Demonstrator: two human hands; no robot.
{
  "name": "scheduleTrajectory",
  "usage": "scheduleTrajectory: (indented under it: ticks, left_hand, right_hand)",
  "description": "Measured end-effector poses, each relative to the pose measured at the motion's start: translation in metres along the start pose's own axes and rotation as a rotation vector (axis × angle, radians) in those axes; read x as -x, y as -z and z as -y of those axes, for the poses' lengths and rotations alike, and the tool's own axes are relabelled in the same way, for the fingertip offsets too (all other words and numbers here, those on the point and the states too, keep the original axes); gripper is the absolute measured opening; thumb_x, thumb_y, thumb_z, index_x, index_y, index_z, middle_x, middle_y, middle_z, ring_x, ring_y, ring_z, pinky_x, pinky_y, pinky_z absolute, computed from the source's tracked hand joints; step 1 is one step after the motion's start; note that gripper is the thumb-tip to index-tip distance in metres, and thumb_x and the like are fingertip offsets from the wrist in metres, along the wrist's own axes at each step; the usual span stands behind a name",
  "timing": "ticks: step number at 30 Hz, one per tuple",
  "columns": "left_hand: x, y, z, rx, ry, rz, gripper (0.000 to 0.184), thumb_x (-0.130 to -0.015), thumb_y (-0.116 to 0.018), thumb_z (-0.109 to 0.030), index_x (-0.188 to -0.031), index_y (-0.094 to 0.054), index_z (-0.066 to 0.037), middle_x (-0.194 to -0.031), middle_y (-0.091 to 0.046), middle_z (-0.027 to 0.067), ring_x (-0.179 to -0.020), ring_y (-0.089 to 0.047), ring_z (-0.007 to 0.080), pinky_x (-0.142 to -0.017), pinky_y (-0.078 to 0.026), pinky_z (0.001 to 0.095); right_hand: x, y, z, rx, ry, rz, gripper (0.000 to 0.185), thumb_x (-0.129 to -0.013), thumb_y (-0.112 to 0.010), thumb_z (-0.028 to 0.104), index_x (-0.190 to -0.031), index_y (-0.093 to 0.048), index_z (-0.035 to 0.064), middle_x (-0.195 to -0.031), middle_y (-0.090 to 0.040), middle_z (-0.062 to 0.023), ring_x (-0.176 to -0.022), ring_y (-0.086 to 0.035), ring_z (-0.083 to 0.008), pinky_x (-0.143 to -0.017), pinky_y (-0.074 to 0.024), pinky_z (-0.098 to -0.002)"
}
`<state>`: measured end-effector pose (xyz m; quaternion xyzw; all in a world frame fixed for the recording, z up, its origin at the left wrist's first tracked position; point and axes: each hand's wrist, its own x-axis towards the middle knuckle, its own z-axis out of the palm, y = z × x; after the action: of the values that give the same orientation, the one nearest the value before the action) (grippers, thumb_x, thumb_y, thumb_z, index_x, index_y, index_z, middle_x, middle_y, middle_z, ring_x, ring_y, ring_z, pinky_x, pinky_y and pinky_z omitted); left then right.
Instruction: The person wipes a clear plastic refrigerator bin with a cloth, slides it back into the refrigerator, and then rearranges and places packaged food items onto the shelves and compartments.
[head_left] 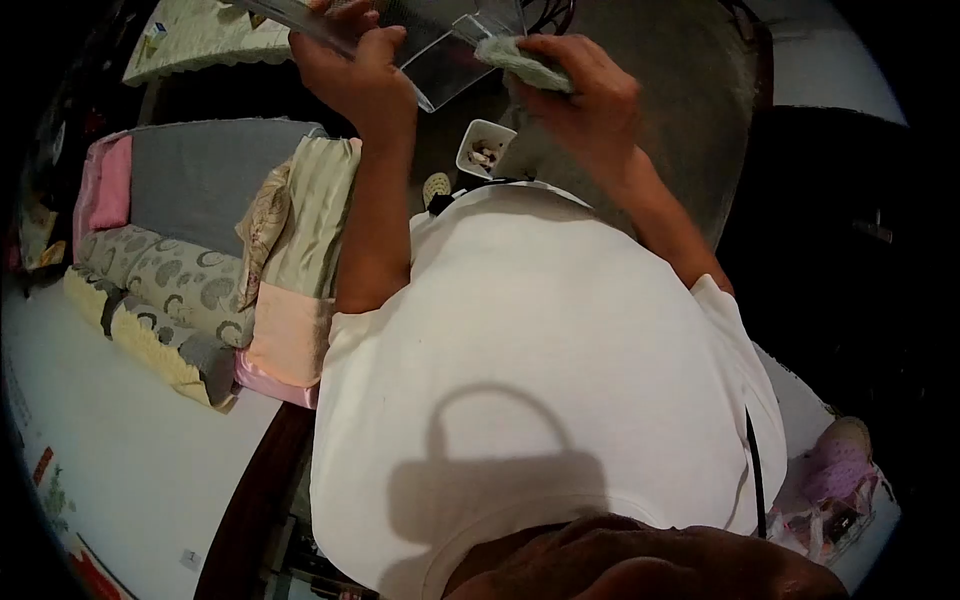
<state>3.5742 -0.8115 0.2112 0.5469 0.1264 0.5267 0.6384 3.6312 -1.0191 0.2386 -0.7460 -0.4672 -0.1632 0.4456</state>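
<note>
Clear container (pixel 440 68): near the top, clamped in the left hand's (pixel 352 75) curled fingers.
White bin (pixel 486 148): below it, holding pale and dark scraps.
Pale green cloth (pixel 525 68): clamped in the right hand's (pixel 590 95) fingers, probably touching the container.
Small label (pixel 190 558): reads "1".

Left hand (pixel 352 62) and right hand (pixel 590 92) curled

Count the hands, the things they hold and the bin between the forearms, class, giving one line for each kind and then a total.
Hands: 2 (left hand, right hand)
Clear plastic container: 1
Pale green cloth: 1
White bin: 1
Total: 5
</note>
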Motion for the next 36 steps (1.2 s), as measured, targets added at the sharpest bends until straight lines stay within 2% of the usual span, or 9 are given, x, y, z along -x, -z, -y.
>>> scheduleTrajectory:
  ticks: [2, 6, 8, 11, 17, 21, 23, 26, 36]
  left_hand:
    - [0.001, 0.001, 0.007, 0.014, -0.048, 0.01, 0.06, -0.07, -0.059, 0.004, -0.13, -0.055, 0.001, -0.105, -0.062, 0.0077, -0.095, -0.06, 0.0191, -0.088, -0.048, 0.0293]
    - [0.011, -0.009, 0.011, 0.037, -0.079, -0.006, 0.063, -0.067, -0.061, 0.003, -0.13, -0.054, 0.001, -0.106, -0.061, 0.0084, -0.1, -0.06, 0.0204, -0.092, -0.048, 0.0316]
    - [0.014, -0.014, 0.01, -0.067, -0.127, 0.016, 0.067, -0.065, -0.062, 0.0, -0.132, -0.053, 0.0, -0.111, -0.06, 0.0088, -0.106, -0.058, 0.0226, -0.097, -0.046, 0.0349]
    - [0.019, -0.012, 0.024, -0.21, -0.214, 0.073, 0.07, -0.067, -0.063, -0.005, -0.136, -0.051, 0.0, -0.117, -0.058, 0.0097, -0.111, -0.056, 0.0246, -0.102, -0.043, 0.0366]
    - [0.01, -0.005, 0.024, -0.205, -0.18, 0.097, 0.069, -0.073, -0.063, -0.01, -0.14, -0.047, 0.0, -0.122, -0.058, 0.0122, -0.114, -0.056, 0.025, -0.102, -0.044, 0.0376]
    - [0.007, -0.001, 0.033, -0.169, -0.264, 0.1, 0.063, -0.077, -0.063, -0.009, -0.138, -0.05, 0.002, -0.118, -0.061, 0.0129, -0.109, -0.058, 0.0238, -0.098, -0.046, 0.0372]
    - [0.006, 0.005, 0.038, -0.15, -0.331, 0.139, 0.077, -0.065, -0.064, 0.004, -0.139, -0.044, 0.003, -0.118, -0.062, 0.0175, -0.112, -0.061, 0.0269, -0.105, -0.046, 0.0423]
    - [0.008, 0.008, 0.035, -0.143, -0.251, 0.106, 0.077, -0.066, -0.067, 0.003, -0.139, -0.043, 0.005, -0.12, -0.062, 0.019, -0.108, -0.062, 0.0256, -0.102, -0.047, 0.0386]
    - [0.011, 0.01, 0.035, -0.156, -0.294, 0.179, 0.069, -0.068, -0.066, 0.004, -0.134, -0.047, 0.007, -0.117, -0.065, 0.0193, -0.106, -0.063, 0.024, -0.097, -0.05, 0.0374]
  right_hand:
    - [-0.011, -0.011, 0.004, 0.306, 0.148, -0.03, 0.031, -0.083, -0.077, 0.009, -0.112, -0.068, 0.0026, -0.099, -0.073, -0.0178, -0.083, -0.075, -0.0296, -0.068, -0.0598, -0.0356]
    - [-0.031, -0.053, -0.011, 0.595, -0.037, 0.206, 0.039, -0.082, -0.082, 0.012, -0.116, -0.067, -0.0015, -0.09, -0.071, -0.012, -0.077, -0.072, -0.0203, -0.062, -0.0579, -0.0335]
    - [-0.037, -0.082, -0.028, 0.734, -0.028, 0.232, 0.019, -0.08, -0.075, 0.012, -0.091, -0.065, 0.0014, -0.078, -0.069, -0.0117, -0.072, -0.073, -0.0269, -0.055, -0.0562, -0.037]
    - [-0.048, -0.1, -0.032, 0.621, -0.225, 0.426, 0.021, -0.086, -0.069, 0.016, -0.098, -0.062, 0.0012, -0.087, -0.07, -0.0148, -0.083, -0.072, -0.0323, -0.063, -0.0575, -0.0429]
    - [-0.032, -0.12, -0.025, 0.41, -0.246, 0.271, 0.05, -0.086, -0.071, 0.025, -0.121, -0.047, -0.0016, -0.108, -0.062, -0.0227, -0.101, -0.063, -0.0421, -0.082, -0.0545, -0.0508]
    - [-0.032, -0.117, -0.032, 0.287, -0.287, 0.294, 0.052, -0.087, -0.071, 0.024, -0.124, -0.045, -0.0014, -0.106, -0.061, -0.023, -0.098, -0.063, -0.0432, -0.082, -0.0543, -0.0514]
    - [-0.029, -0.117, -0.04, 0.313, -0.127, 0.353, 0.042, -0.086, -0.07, 0.02, -0.117, -0.05, 0.0005, -0.103, -0.062, -0.0217, -0.089, -0.066, -0.0401, -0.072, -0.0568, -0.049]
    - [-0.027, -0.119, -0.047, 0.324, -0.046, 0.372, 0.034, -0.089, -0.07, 0.014, -0.118, -0.056, 0.0019, -0.1, -0.069, -0.0213, -0.082, -0.073, -0.0371, -0.065, -0.0589, -0.041]
    - [-0.023, -0.112, -0.034, 0.467, -0.034, 0.518, 0.038, -0.093, -0.063, 0.016, -0.122, -0.046, -0.0014, -0.104, -0.066, -0.0266, -0.079, -0.074, -0.0402, -0.062, -0.0612, -0.046]
